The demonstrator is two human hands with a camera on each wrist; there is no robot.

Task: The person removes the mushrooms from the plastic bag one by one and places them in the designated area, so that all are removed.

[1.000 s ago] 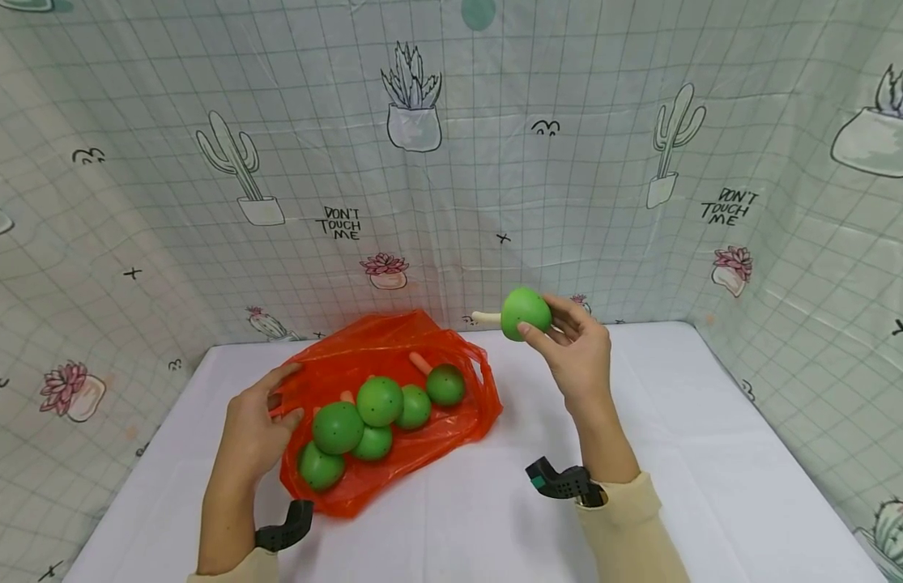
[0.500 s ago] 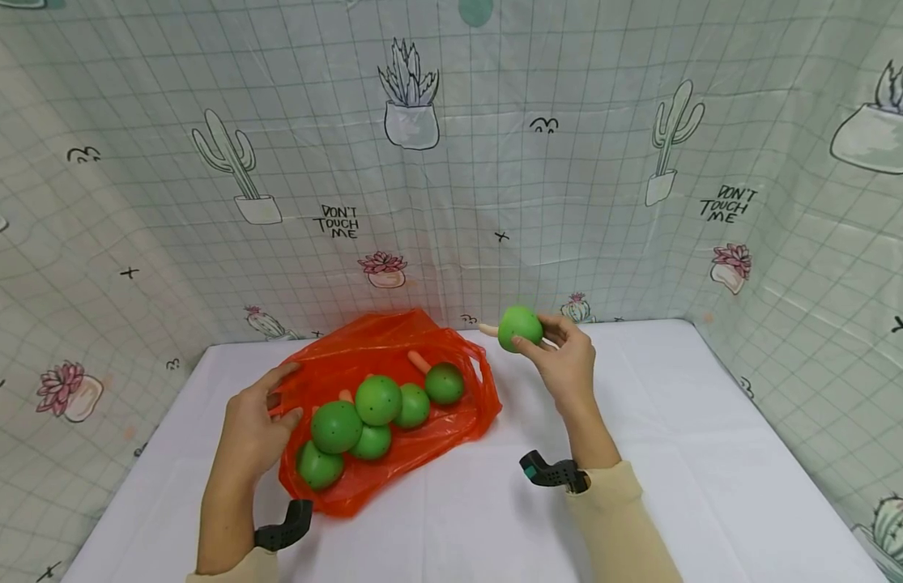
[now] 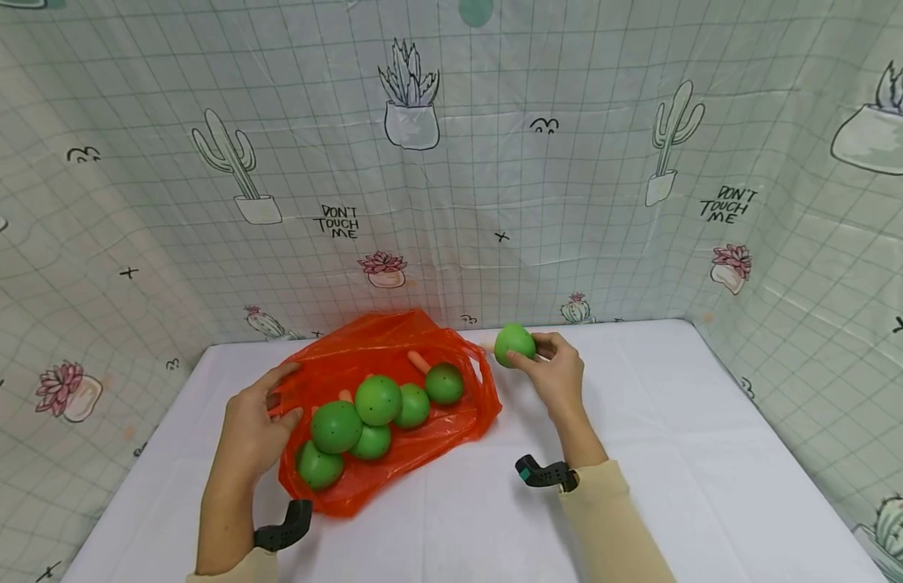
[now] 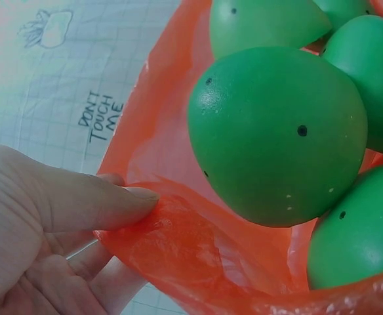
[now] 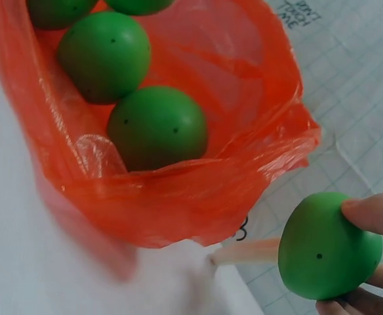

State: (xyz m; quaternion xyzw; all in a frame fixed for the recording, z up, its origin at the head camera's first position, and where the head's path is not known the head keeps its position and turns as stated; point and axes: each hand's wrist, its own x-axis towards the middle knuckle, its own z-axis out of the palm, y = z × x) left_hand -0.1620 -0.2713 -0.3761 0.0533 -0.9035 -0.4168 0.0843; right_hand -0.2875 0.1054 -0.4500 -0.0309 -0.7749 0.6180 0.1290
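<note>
A red plastic bag [image 3: 422, 441] lies with its mouth open on the table, holding several green toy mushrooms [image 3: 379, 400] with black-dotted round caps. At the bag's left side, my left hand [image 3: 254, 425] pinches its edge between thumb and fingers; the left wrist view shows the thumb [image 4: 122, 203] on the film. Just right of the bag, my right hand [image 3: 556, 372] grips another green mushroom [image 3: 514, 346] by its cap. Its pale stem [image 5: 247, 252] points left toward the bag, partly hidden behind the cap in the head view.
The bag stands on a white-covered table [image 3: 684, 453]. Behind and at both sides hangs a gridded cloth [image 3: 451, 194] printed with cactus drawings. A pinkish stem [image 3: 419, 362] sticks up inside the bag near its right end.
My right hand has come down and slightly left with the mushroom, nearer to the table and the bag's right end. The left hand and bag stay in place.
</note>
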